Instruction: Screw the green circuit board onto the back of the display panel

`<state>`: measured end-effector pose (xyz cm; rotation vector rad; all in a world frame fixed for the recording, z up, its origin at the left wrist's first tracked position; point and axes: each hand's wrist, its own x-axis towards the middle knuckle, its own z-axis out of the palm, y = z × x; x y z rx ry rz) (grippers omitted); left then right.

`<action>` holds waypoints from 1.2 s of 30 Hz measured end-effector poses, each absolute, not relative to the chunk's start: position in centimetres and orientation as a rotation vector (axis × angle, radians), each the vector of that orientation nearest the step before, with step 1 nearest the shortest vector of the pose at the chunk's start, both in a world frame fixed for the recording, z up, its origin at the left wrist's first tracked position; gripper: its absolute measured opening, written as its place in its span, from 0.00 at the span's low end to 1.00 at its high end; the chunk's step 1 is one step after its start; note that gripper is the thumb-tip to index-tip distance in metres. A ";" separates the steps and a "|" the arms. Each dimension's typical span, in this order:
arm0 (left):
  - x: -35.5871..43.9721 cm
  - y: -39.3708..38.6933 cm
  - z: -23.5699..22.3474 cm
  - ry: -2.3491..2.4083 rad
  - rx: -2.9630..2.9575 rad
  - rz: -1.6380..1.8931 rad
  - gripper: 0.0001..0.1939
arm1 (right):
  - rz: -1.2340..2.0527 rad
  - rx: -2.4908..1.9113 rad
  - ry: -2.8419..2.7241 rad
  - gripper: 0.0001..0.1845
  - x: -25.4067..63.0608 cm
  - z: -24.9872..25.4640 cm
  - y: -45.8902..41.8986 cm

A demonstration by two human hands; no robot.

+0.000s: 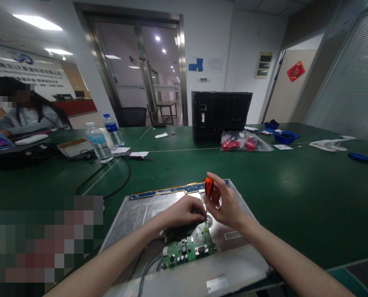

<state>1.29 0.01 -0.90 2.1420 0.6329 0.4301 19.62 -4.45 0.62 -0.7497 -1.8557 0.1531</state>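
My right hand [225, 206] grips a screwdriver [209, 187] by its orange and black handle, holding it upright with the shaft pointing down. The tip meets the upper right corner of a green circuit board [188, 245]. At that same corner my left hand [186, 209] has its fingers pinched together by the shaft; what they hold, if anything, is hidden. Beneath lies a silver metal display panel [239, 262] with a narrow blue circuit strip [162, 192] along its far edge. Grey cables [149, 264] run from the board's left side.
Behind the panel stands a black monitor housing [222, 113], with a clear bag of red parts [245, 142] before it. Water bottles [99, 144] and a black cable [130, 173] are at left. Blue trays [285, 136] sit far right. A person [32, 111] sits at the left.
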 end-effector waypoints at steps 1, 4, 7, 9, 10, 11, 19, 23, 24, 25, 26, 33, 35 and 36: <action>1.3 0.0 -0.9 0.636 2.142 0.430 0.04 | 0.122 -0.747 -1.849 0.34 19.6 0.6 -4.3; 1.3 0.0 -0.8 0.642 2.143 0.435 0.05 | 0.058 -0.713 -1.839 0.32 19.6 0.5 -4.1; 1.3 -0.1 -0.7 0.647 2.142 0.445 0.05 | 0.064 -0.681 -1.848 0.32 19.6 0.6 -4.1; 1.3 -0.1 -0.7 0.646 2.139 0.444 0.05 | 0.081 -0.682 -1.857 0.33 19.6 0.8 -4.2; 1.3 -0.1 -0.7 0.643 2.137 0.441 0.05 | 0.093 -0.688 -1.862 0.34 19.7 0.9 -4.3; 1.3 0.0 -0.8 0.640 2.136 0.436 0.05 | 0.107 -0.696 -1.868 0.35 19.7 1.0 -4.4; 1.3 0.0 -0.8 0.629 2.138 0.408 0.06 | 0.145 -0.693 -1.872 0.36 19.6 1.2 -4.6; 1.4 0.0 -0.7 0.642 2.141 0.414 0.05 | 0.107 -0.711 -1.846 0.34 19.6 0.9 -4.3; 1.4 0.0 -0.6 0.645 2.141 0.416 0.05 | 0.100 -0.711 -1.846 0.33 19.6 0.8 -4.3; 1.3 -0.1 -0.6 0.647 2.141 0.416 0.05 | 0.090 -0.709 -1.848 0.33 19.6 0.8 -4.3; 1.3 -0.1 -0.6 0.648 2.139 0.416 0.05 | 0.077 -0.707 -1.854 0.32 19.6 0.8 -4.2; 1.3 0.0 -0.8 0.643 2.119 0.421 0.05 | 0.106 -0.707 -1.880 0.34 19.7 1.1 -4.6; 1.3 -0.1 -0.7 0.638 2.116 0.418 0.05 | 0.151 -0.714 -1.882 0.35 19.7 1.1 -4.6; 1.4 -0.1 -0.7 0.636 2.115 0.417 0.05 | 0.163 -0.717 -1.882 0.35 19.8 1.1 -4.6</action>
